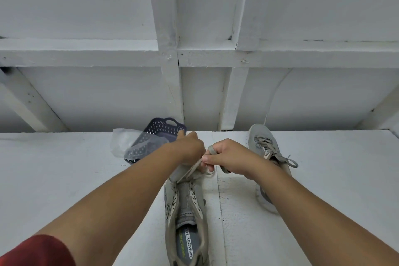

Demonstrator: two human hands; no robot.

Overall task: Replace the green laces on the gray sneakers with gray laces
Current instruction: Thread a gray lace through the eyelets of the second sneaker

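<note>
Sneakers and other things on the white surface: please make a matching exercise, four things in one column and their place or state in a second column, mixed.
Things:
1. near sneaker
2. far sneaker
3. basket
4. plastic bag

Places or states:
A. lies across the front of the dark perforated container
B. already laced and tied, right of the hands
C. between the forearms, lace being worked by both hands
D. dark blue, by the wall, behind the left hand

Pairs: 1-C, 2-B, 3-D, 4-A

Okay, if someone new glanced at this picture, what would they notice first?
Two hands meet at the middle: the right hand grips a gray lace and the left hand works beside it, over the near sneaker. A second sneaker, already laced, lies to the right, and a dark basket sits behind.
</note>
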